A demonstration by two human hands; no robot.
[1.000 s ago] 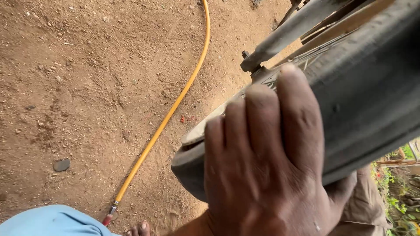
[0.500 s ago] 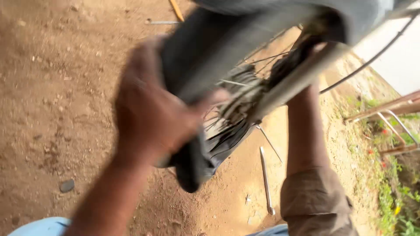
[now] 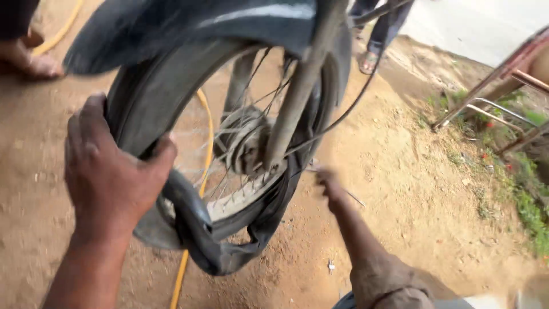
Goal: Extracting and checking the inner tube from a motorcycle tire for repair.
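Gripping the tyre (image 3: 143, 109) near left, the left hand (image 3: 108, 171) has shifted round its edge; a loose inner tube (image 3: 223, 240) now sags below while the right hand (image 3: 329, 186) reaches away, grip unclear.

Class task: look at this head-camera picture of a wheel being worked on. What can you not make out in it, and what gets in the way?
- Right hand: motion blur; whether it holds anything cannot be told.
- Left hand: fingertips hidden behind the tyre.
- Wheel hub: partly covered by the fork, and blurred.
- Yellow hose: hidden behind the wheel, cut off at the bottom edge.
- Bystander's foot: leg cut off at the top edge.
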